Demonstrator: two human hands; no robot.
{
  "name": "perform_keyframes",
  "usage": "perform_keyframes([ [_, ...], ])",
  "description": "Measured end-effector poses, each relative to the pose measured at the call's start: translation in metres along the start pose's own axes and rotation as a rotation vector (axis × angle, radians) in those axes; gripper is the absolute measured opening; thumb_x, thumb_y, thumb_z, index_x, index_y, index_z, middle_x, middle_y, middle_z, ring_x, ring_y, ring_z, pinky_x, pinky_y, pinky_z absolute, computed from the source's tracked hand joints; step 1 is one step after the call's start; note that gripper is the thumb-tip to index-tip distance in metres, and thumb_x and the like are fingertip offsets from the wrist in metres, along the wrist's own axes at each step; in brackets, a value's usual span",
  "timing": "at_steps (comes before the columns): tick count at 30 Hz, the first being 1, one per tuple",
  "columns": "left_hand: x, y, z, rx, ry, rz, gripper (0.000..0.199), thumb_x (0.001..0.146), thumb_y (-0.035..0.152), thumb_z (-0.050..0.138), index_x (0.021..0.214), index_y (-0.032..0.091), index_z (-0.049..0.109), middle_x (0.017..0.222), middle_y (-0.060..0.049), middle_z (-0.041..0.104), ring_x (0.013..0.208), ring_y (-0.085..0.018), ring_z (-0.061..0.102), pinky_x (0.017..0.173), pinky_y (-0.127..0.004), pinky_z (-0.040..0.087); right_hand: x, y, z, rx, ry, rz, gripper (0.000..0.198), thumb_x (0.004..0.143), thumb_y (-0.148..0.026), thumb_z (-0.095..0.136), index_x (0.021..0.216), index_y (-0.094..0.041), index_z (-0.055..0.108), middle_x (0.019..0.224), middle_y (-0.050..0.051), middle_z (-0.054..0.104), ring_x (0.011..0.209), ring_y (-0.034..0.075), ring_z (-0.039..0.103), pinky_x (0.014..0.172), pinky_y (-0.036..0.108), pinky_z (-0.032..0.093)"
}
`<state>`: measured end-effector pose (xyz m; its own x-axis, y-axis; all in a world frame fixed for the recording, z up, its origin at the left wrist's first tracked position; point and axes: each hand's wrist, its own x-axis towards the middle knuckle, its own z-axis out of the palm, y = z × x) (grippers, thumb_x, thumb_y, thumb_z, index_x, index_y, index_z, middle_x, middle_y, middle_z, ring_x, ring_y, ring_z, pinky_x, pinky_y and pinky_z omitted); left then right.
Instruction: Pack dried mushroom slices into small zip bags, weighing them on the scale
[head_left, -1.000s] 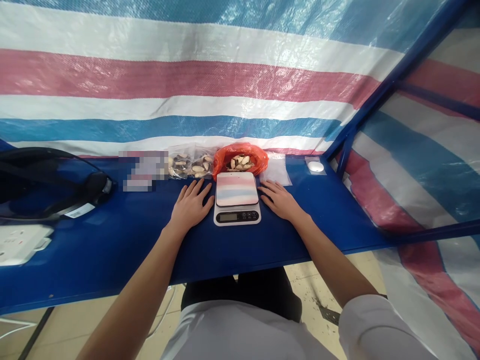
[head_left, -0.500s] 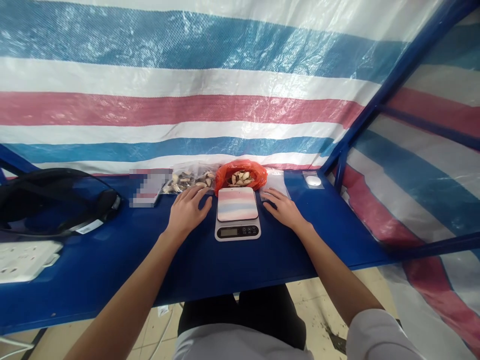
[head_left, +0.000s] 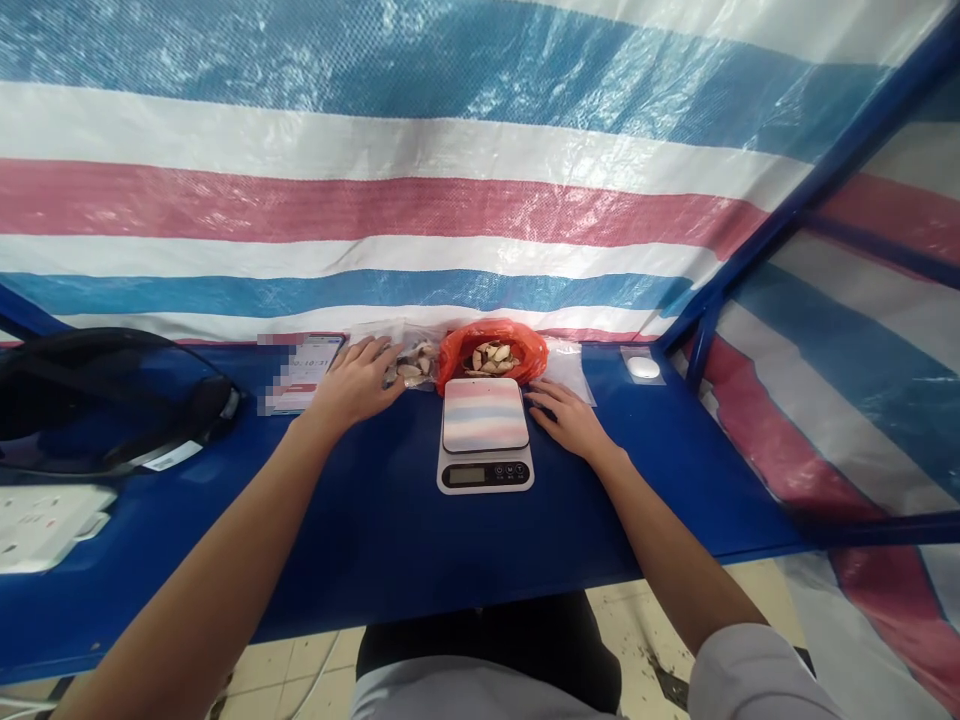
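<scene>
My left hand (head_left: 354,385), fingers spread, lies over the left part of a clear plastic bag (head_left: 418,364) of brown-and-cream dried pieces, next to a phone (head_left: 306,368). Whether it touches the bag or phone I cannot tell. A white kitchen scale (head_left: 486,474) with a striped, glossy top stands between my hands, its display showing no readable figure. Behind it sits an open red plastic bag (head_left: 532,350) holding pale dried pieces (head_left: 492,357). To the right of the scale, my right hand (head_left: 570,418) rests open, fingertips at a flat clear bag (head_left: 574,366).
A white oval object (head_left: 643,368) in a small clear bag lies at the back right. On the left are a black headset-like strap (head_left: 112,335) and a white power strip (head_left: 49,525). Striped sheeting (head_left: 450,210) hangs behind the blue table (head_left: 420,560).
My left hand has moved left, away from the scale, toward the phone, uncovering more of the bag's right part. My right hand stays beside the scale. The view has shifted slightly.
</scene>
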<state>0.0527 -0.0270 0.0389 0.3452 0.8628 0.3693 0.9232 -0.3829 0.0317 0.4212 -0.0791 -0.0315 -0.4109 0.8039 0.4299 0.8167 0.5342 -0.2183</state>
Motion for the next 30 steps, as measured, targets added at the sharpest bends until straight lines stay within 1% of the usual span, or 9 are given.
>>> perform_keyframes([
  [3, -0.002, -0.004, 0.004, -0.014, -0.021, 0.019, 0.056, 0.089, 0.031, 0.049, 0.142, 0.018, 0.057, 0.149, -0.014, 0.056, 0.138, -0.037, 0.05, 0.117, -0.053, 0.037, 0.0, 0.001, 0.001, -0.003, -0.017, -0.004, 0.034, 0.102, -0.031, 0.048, 0.125, -0.021, 0.071, 0.14, 0.01, 0.066, 0.136, 0.029, 0.057, 0.115, 0.05, 0.048],
  [6, 0.0, -0.009, 0.006, -0.044, -0.043, 0.039, 0.053, 0.088, 0.023, 0.047, 0.139, 0.018, 0.06, 0.148, -0.013, 0.057, 0.135, -0.035, 0.054, 0.116, -0.051, 0.039, 0.0, 0.001, 0.001, 0.002, -0.031, -0.004, 0.036, 0.103, -0.032, 0.046, 0.126, -0.019, 0.071, 0.139, 0.012, 0.066, 0.137, 0.03, 0.056, 0.116, 0.052, 0.046],
  [10, 0.003, -0.018, 0.008, -0.1, -0.051, 0.06, 0.048, 0.091, 0.022, 0.043, 0.134, 0.019, 0.064, 0.144, -0.013, 0.06, 0.13, -0.032, 0.059, 0.113, -0.048, 0.045, 0.0, -0.001, -0.002, 0.012, -0.053, 0.005, 0.037, 0.103, -0.033, 0.046, 0.126, -0.019, 0.07, 0.14, 0.012, 0.065, 0.136, 0.031, 0.056, 0.117, 0.053, 0.045],
  [16, 0.003, -0.025, 0.006, -0.21, -0.019, 0.031, 0.043, 0.096, 0.027, 0.042, 0.13, 0.02, 0.067, 0.138, -0.012, 0.065, 0.124, -0.032, 0.064, 0.104, -0.045, 0.052, 0.001, -0.002, -0.004, 0.021, -0.056, 0.008, 0.037, 0.103, -0.033, 0.045, 0.125, -0.019, 0.071, 0.14, 0.012, 0.065, 0.136, 0.031, 0.056, 0.117, 0.052, 0.045],
  [21, 0.005, -0.034, 0.01, -0.312, 0.034, 0.064, 0.04, 0.093, 0.029, 0.046, 0.124, 0.022, 0.071, 0.135, -0.009, 0.069, 0.122, -0.03, 0.066, 0.107, -0.043, 0.051, 0.0, -0.001, -0.002, 0.025, -0.039, 0.018, 0.036, 0.102, -0.033, 0.048, 0.126, -0.018, 0.071, 0.14, 0.013, 0.065, 0.135, 0.031, 0.058, 0.117, 0.053, 0.046],
  [25, 0.006, -0.038, 0.013, -0.342, 0.08, 0.076, 0.038, 0.091, 0.029, 0.047, 0.12, 0.024, 0.072, 0.131, -0.009, 0.071, 0.12, -0.031, 0.067, 0.107, -0.044, 0.051, 0.0, -0.001, -0.002, 0.028, -0.04, 0.005, 0.036, 0.103, -0.033, 0.047, 0.125, -0.019, 0.071, 0.14, 0.013, 0.065, 0.135, 0.031, 0.057, 0.117, 0.053, 0.045],
  [30, 0.006, -0.035, 0.013, -0.328, 0.145, 0.08, 0.036, 0.092, 0.029, 0.048, 0.117, 0.024, 0.073, 0.127, -0.009, 0.073, 0.116, -0.03, 0.069, 0.104, -0.045, 0.053, 0.0, -0.001, -0.003, 0.017, -0.04, 0.003, 0.034, 0.102, -0.032, 0.048, 0.124, -0.02, 0.071, 0.14, 0.013, 0.065, 0.135, 0.031, 0.057, 0.116, 0.054, 0.046],
])
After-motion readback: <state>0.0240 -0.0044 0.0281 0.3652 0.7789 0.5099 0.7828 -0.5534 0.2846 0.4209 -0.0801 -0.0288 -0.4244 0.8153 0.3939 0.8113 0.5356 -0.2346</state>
